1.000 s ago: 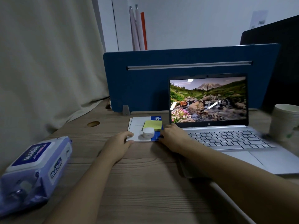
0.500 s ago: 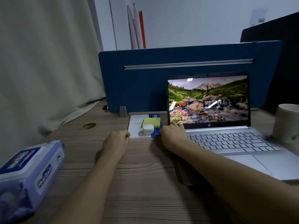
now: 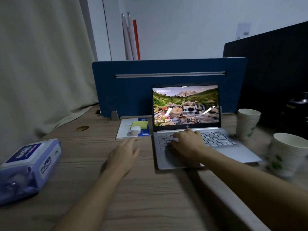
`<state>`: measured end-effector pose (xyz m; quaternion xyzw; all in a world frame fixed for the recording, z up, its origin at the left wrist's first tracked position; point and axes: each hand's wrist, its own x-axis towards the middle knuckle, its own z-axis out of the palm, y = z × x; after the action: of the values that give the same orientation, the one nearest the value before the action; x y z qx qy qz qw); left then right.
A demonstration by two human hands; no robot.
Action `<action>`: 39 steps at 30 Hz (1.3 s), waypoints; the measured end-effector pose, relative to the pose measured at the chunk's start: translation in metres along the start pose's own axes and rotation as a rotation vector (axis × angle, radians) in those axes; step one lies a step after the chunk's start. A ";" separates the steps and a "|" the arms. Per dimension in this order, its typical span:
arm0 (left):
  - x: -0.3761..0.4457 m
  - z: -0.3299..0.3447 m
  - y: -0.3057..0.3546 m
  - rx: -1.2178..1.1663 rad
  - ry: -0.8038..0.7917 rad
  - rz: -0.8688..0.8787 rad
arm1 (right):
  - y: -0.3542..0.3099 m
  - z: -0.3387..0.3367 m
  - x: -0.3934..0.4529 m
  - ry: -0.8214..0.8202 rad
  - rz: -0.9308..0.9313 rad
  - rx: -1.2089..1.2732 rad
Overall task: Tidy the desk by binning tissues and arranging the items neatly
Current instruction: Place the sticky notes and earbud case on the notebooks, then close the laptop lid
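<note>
A white and blue booklet [image 3: 124, 130] lies flat against the blue divider, left of the open silver laptop [image 3: 233, 150]. On the booklet sit a yellow sticky-note pad [image 3: 141, 124] and a small round white case [image 3: 135, 130]. My left hand [image 3: 124, 155] hovers open just in front of the booklet, holding nothing. My right hand [image 3: 187, 142] rests palm-down on the left part of the laptop keyboard, fingers spread. A blue pack of wet wipes [image 3: 28, 164] lies at the desk's left edge.
Two stacks of paper cups [image 3: 247, 124] [image 3: 290, 152] stand right of the laptop. The blue divider [image 3: 133, 87] closes the back of the wooden desk [image 3: 150, 189]. A curtain hangs at the left; a dark partition rises at the right.
Both hands have let go of the booklet. My left hand drew back toward me and my right hand moved right onto the laptop keyboard. The booklet now lies further back by the divider.
</note>
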<state>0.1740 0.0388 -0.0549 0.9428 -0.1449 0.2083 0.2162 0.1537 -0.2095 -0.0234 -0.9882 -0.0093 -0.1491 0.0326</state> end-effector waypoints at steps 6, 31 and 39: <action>-0.025 0.011 0.049 -0.268 -0.129 -0.022 | 0.040 -0.025 -0.039 -0.012 0.051 0.005; 0.034 0.041 0.036 -0.406 -0.311 0.145 | 0.129 -0.034 -0.017 -0.002 0.197 -0.015; 0.068 0.055 0.027 -0.345 -0.202 0.231 | 0.134 -0.069 0.064 0.100 0.133 -0.046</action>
<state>0.2413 -0.0229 -0.0592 0.8851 -0.3064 0.1087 0.3331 0.1985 -0.3475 0.0529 -0.9784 0.0617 -0.1960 0.0202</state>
